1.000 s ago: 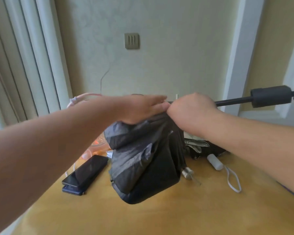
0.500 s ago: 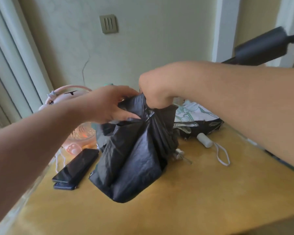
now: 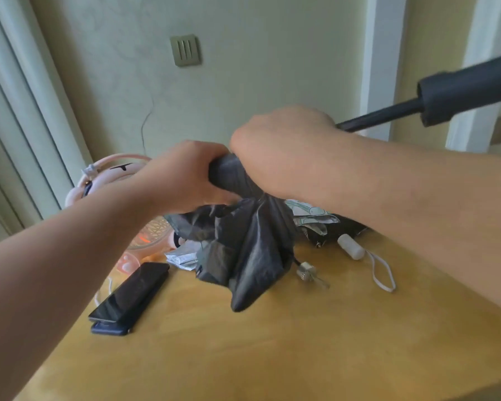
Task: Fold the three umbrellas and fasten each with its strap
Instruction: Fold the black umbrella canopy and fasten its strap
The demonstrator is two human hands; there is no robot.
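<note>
Up top, the black umbrella (image 3: 252, 250) of thin, glossy, creased fabric is bunched tight between both fists. Below the fingers it spills in loose pleats that taper to a blunt point over the smooth yellow wooden table (image 3: 301, 351); whether that point touches the wood cannot be told. From behind the right knuckles a slim dark rod (image 3: 379, 117) slants up and away to a thick, matte black cylindrical handle (image 3: 469, 88).

The left hand (image 3: 185, 175) comes in palm down, fingers curled round a rolled wad of the canopy. The right hand (image 3: 284, 151) is clenched knuckles-up on the gathered fabric, touching the left fingertips.

Under the right wrist lies a second umbrella with white-and-green printed cloth (image 3: 310, 219), and beside it a small white rounded plastic handle (image 3: 350, 246) with a white cord loop. Just below the hanging pleats sits a short ribbed metal tip (image 3: 305, 272). Beneath the left forearm a flat glossy black phone (image 3: 130, 290) rests on a dark blue slab (image 3: 110, 329), near a pink round plastic fan (image 3: 113, 175) and some crumpled silver material (image 3: 182, 257).
</note>
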